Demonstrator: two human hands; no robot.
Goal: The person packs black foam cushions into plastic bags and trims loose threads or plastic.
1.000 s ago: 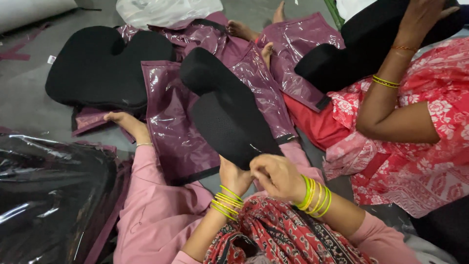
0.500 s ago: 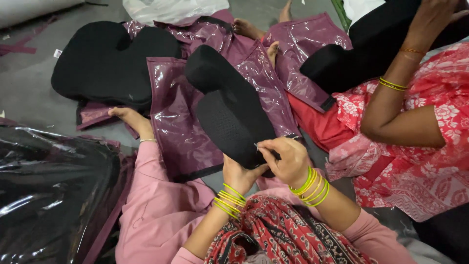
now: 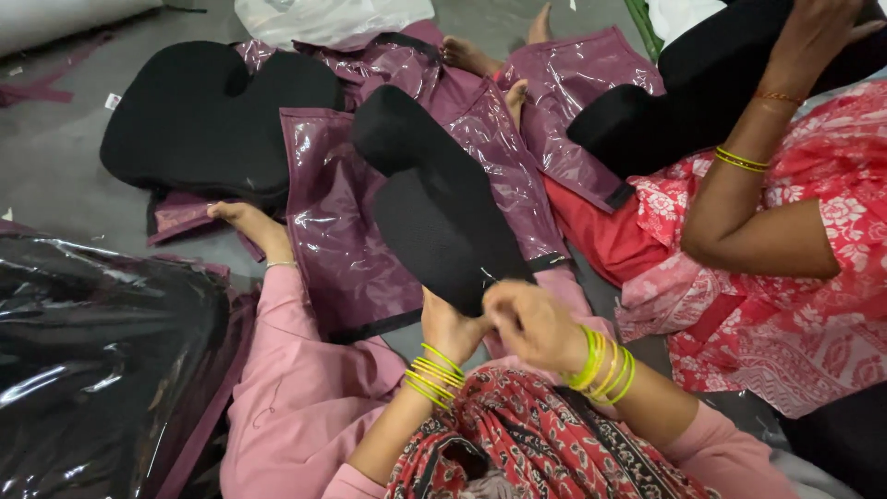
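The black cushion (image 3: 443, 203), standing on end over the maroon plastic covers (image 3: 337, 240), is gripped underneath by the left hand (image 3: 451, 325), while the right hand (image 3: 531, 323), now shifted lower, is pinched shut at its near edge.

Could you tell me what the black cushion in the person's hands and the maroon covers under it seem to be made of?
The black contoured cushion, gripped at its near end by the left hand and right hand, looks like foam under matte knit fabric: dull, no glare, soft rounded edges. The maroon covers look like glossy plastic film, probably vinyl: bright wrinkled highlights, with dark sewn edging.
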